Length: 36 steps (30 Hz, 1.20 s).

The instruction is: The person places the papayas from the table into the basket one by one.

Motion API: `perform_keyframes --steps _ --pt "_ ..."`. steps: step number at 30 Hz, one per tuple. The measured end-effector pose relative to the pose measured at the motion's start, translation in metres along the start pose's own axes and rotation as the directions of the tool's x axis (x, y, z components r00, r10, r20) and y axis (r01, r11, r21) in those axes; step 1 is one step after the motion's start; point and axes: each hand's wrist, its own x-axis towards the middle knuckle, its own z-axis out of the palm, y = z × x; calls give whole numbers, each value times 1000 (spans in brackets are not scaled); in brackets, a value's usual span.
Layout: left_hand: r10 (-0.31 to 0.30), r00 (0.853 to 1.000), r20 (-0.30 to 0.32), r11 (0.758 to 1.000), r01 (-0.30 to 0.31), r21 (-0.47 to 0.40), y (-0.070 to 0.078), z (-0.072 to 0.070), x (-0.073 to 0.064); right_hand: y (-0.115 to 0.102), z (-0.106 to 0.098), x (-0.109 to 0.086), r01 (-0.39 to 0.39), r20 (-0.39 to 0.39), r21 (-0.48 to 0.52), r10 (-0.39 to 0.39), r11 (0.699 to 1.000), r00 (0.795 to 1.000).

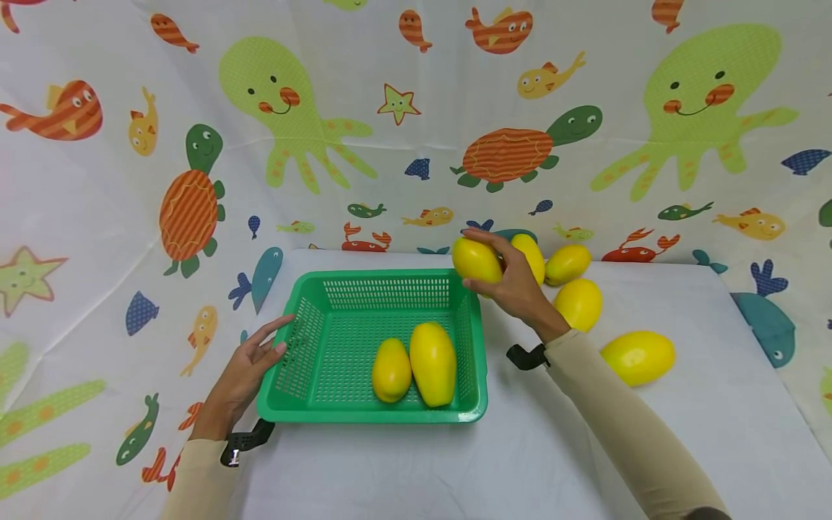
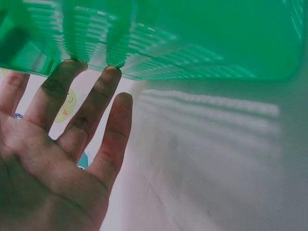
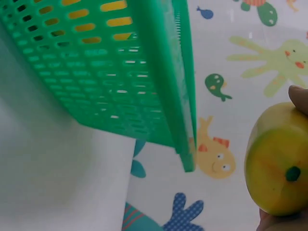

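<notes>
A green plastic basket (image 1: 373,417) with slotted walls stands on the white-covered table, holding a smaller yellow mango (image 1: 392,370) and a longer, papaya-shaped yellow fruit (image 1: 432,365) on its right side. Spread, nearly straight fingers of my left hand (image 1: 248,372) rest at its left rim; in the left wrist view the fingertips (image 2: 113,72) meet the slotted outer wall. Up by the back right corner, my right hand (image 1: 513,282) grips a yellow mango (image 1: 477,260) between thumb and fingers. That mango (image 3: 276,163) shows a green stem spot in the right wrist view, beyond the basket rim.
Right of the basket lie several more yellow fruits, among them one at the back (image 1: 568,264), one nearer (image 1: 578,305) and a larger one (image 1: 640,357) partly behind my right sleeve. A sea-animal printed cloth (image 1: 416,144) hangs behind the table.
</notes>
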Motion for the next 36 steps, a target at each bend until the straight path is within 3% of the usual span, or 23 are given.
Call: perform_keyframes --steps 36 --pt "2 1000 5 1000 -2 -14 0 0 0 -34 36 16 67 105 86 -75 994 992"
